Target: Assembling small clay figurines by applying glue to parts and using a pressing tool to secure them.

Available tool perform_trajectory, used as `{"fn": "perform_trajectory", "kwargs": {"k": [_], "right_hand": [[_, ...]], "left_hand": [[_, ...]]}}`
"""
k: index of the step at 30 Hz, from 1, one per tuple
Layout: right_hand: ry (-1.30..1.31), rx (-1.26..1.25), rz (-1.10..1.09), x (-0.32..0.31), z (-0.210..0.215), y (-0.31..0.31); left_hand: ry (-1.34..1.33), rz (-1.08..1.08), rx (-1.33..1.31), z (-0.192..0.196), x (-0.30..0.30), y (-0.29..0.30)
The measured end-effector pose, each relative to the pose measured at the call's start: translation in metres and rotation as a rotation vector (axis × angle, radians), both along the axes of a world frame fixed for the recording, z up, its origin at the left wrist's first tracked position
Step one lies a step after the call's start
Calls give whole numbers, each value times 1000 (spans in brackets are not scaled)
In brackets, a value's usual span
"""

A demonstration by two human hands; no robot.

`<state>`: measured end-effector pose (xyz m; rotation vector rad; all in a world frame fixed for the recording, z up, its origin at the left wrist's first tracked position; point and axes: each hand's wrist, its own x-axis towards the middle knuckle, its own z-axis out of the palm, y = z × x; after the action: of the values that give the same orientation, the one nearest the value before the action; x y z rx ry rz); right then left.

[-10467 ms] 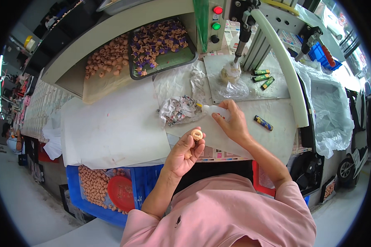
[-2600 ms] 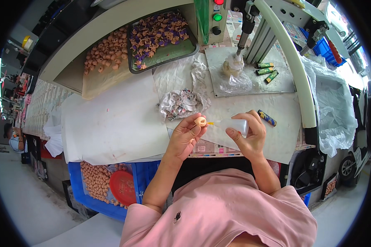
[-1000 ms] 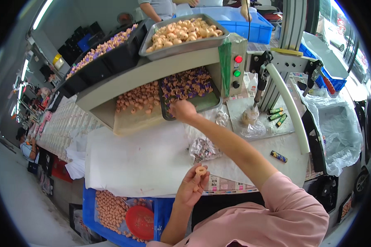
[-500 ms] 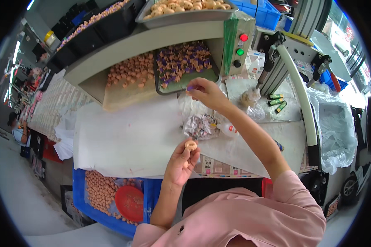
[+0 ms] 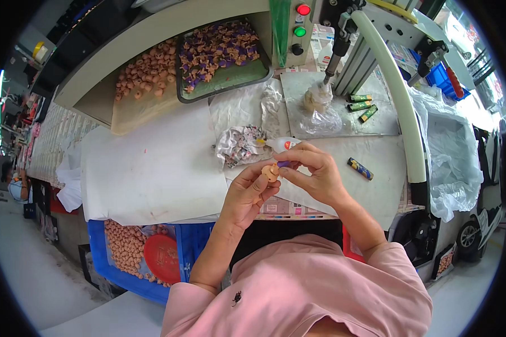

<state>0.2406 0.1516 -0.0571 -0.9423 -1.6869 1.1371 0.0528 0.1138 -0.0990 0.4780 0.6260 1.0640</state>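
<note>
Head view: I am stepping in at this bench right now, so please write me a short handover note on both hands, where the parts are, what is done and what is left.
Left hand: holds a small tan round piece at its fingertips.
Right hand: pinches a small purple piece against the tan piece.
Parts: a tray of purple pieces and a heap of tan pieces sit on the shelf behind; a small glue bottle lies by the crumpled cloth; a blue crate with more tan pieces stands under the table.
Done: both pieces are picked up and brought together.
Left: whether they are joined cannot be told.
</note>
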Motion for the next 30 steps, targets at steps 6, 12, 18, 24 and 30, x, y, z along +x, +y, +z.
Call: {"fn": "perform_trajectory", "kwargs": {"k": [6, 12, 18, 24, 30], "right_hand": [[-105, 94, -57, 24, 2, -4], [-71, 126, 11, 39, 1, -1], [-10, 32, 75, 43, -4, -3], [23, 22, 77, 43, -7, -5], [18, -65, 59, 46, 11, -7]], "left_hand": [[64, -13, 2, 1, 20, 1], [66, -29, -22, -1, 29, 2], [12, -94, -6, 2, 25, 2], [297, -87, 132, 25, 26, 6], [-102, -176, -25, 11, 26, 3]]}}
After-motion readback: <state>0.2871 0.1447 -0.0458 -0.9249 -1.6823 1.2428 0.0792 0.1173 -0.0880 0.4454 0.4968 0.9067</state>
